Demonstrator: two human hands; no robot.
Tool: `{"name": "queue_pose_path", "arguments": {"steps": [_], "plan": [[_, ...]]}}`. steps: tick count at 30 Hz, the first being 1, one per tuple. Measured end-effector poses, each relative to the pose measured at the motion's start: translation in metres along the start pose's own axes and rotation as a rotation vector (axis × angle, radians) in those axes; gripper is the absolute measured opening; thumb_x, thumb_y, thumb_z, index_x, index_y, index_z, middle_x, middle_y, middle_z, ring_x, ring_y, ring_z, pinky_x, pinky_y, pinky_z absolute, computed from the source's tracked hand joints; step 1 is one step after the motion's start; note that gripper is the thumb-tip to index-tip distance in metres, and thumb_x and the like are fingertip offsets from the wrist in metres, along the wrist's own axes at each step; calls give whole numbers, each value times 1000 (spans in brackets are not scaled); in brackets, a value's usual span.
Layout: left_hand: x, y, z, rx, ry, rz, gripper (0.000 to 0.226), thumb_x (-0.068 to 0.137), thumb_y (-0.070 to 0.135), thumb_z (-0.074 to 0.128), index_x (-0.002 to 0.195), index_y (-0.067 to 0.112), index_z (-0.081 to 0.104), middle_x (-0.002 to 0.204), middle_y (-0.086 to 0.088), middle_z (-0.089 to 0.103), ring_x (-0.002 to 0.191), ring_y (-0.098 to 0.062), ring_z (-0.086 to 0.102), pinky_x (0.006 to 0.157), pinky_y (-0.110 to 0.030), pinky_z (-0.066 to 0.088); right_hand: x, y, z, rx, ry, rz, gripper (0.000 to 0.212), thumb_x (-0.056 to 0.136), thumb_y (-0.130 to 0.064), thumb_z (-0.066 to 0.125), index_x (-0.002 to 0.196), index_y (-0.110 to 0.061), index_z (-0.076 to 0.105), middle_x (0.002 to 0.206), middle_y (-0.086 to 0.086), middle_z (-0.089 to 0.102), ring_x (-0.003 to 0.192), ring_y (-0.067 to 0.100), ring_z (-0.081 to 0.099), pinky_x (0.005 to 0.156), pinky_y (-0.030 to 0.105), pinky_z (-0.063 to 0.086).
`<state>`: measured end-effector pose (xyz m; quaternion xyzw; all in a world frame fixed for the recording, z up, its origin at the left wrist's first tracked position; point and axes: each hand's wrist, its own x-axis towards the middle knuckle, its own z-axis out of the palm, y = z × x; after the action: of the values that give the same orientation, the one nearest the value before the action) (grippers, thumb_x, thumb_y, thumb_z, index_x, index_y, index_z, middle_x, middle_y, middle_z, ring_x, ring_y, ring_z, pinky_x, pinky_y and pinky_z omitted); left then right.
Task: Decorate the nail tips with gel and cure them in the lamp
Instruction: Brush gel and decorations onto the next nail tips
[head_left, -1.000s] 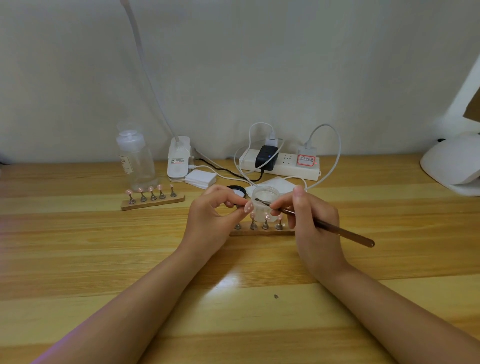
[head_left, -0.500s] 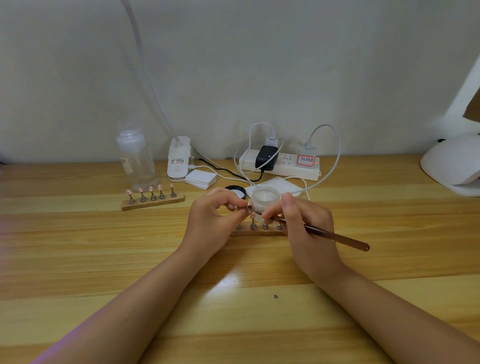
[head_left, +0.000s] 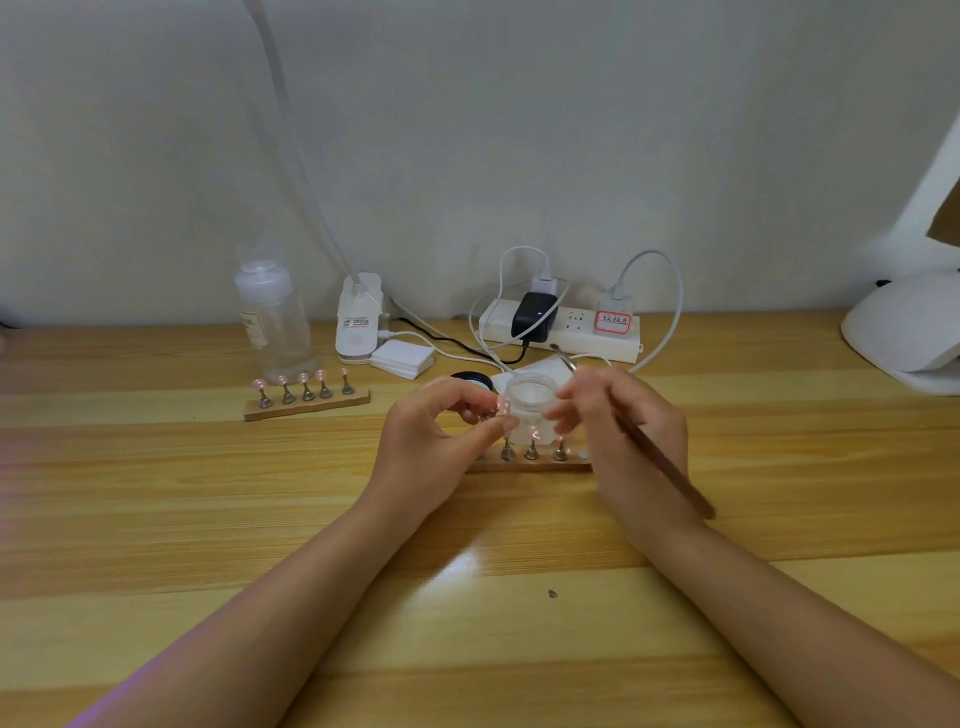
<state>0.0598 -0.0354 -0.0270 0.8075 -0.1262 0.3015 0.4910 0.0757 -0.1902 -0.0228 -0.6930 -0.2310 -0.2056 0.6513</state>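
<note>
On the wooden worktop (head_left: 156, 519) the left hand (head_left: 436, 447) pinches a small stand with a pink nail tip (head_left: 503, 404) between thumb and forefinger. It is held just in front of a clear gel jar (head_left: 530, 397). The right hand (head_left: 623, 431), blurred, grips a brown brush (head_left: 660, 462) whose tip rises behind the jar. Between the hands lies a wooden holder (head_left: 530, 464) with more tips. A second holder (head_left: 306, 402) stands well to the left, by a clear bottle (head_left: 270, 322). The white curing lamp (head_left: 904, 327) sits at the far right.
</note>
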Motion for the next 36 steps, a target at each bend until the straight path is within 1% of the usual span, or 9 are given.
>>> {"name": "queue_pose_path", "arguments": {"steps": [2, 5, 7, 10, 17, 23, 31, 33, 36], "plan": [[0, 1, 0, -2, -14, 30, 15, 68, 7, 76, 79, 12, 68, 72, 3, 63, 69, -11, 55, 67, -14, 45, 2, 1, 0, -150, -77, -59, 8, 79, -33, 68, 78, -31, 60, 77, -7, 66, 74, 1, 61, 65, 17, 47], [0, 2, 0, 23, -35, 70, 21, 67, 1, 76, 79, 15, 66, 73, 7, 62, 72, -8, 55, 67, -11, 44, 0, 3, 1, -267, -176, -107, 34, 73, -25, 78, 89, -39, 52, 89, -16, 62, 85, -3, 58, 69, 9, 44], [0, 2, 0, 44, -61, 94, 19, 67, -5, 74, 78, 7, 66, 74, 2, 62, 72, -9, 54, 66, -13, 44, 0, 3, 3, -275, -218, -94, 38, 72, -22, 79, 92, -40, 51, 91, -17, 61, 88, -5, 57, 71, 8, 43], [0, 2, 1, 60, -82, 111, 14, 68, -7, 72, 79, 1, 67, 74, -4, 63, 71, -12, 54, 65, -15, 45, 2, 2, 3, -273, -221, -91, 37, 74, -17, 77, 92, -36, 52, 88, -20, 60, 90, -8, 56, 70, 6, 42], [-1, 4, 1, 53, -92, 117, 16, 68, -5, 73, 78, 5, 66, 73, 4, 60, 71, -8, 52, 65, -12, 43, -1, -1, 2, -222, -227, -111, 38, 73, -9, 77, 90, -33, 52, 82, -18, 59, 86, -7, 57, 70, 6, 41], [0, 3, 2, 84, -66, 173, 33, 64, 9, 80, 91, 15, 62, 87, 4, 56, 81, -2, 50, 75, -9, 40, 7, -5, -3, -193, -158, -100, 33, 76, -8, 74, 86, -31, 53, 85, -9, 64, 83, 2, 60, 69, 14, 45], [0, -5, 2, 75, -157, -159, 53, 61, 27, 82, 99, 37, 47, 97, 13, 56, 93, 0, 51, 72, 1, 34, 29, -11, -46, -396, -245, -132, 24, 75, -12, 75, 84, -25, 58, 83, -12, 63, 81, -4, 58, 71, 8, 43], [0, -8, 2, 69, -214, -230, 55, 62, 27, 82, 103, 36, 46, 93, 14, 58, 93, -1, 53, 74, -4, 38, 27, -6, -54, -444, -297, -98, 23, 74, -13, 77, 84, -24, 59, 83, -12, 63, 82, -5, 58, 72, 9, 43], [-1, -9, 3, 100, -278, -273, 53, 64, 27, 80, 104, 35, 46, 88, 15, 61, 93, -9, 56, 85, -27, 43, 22, 1, -57, -484, -354, -45, 27, 73, -12, 77, 81, -29, 58, 86, -6, 65, 86, -2, 58, 78, 14, 45]]}}
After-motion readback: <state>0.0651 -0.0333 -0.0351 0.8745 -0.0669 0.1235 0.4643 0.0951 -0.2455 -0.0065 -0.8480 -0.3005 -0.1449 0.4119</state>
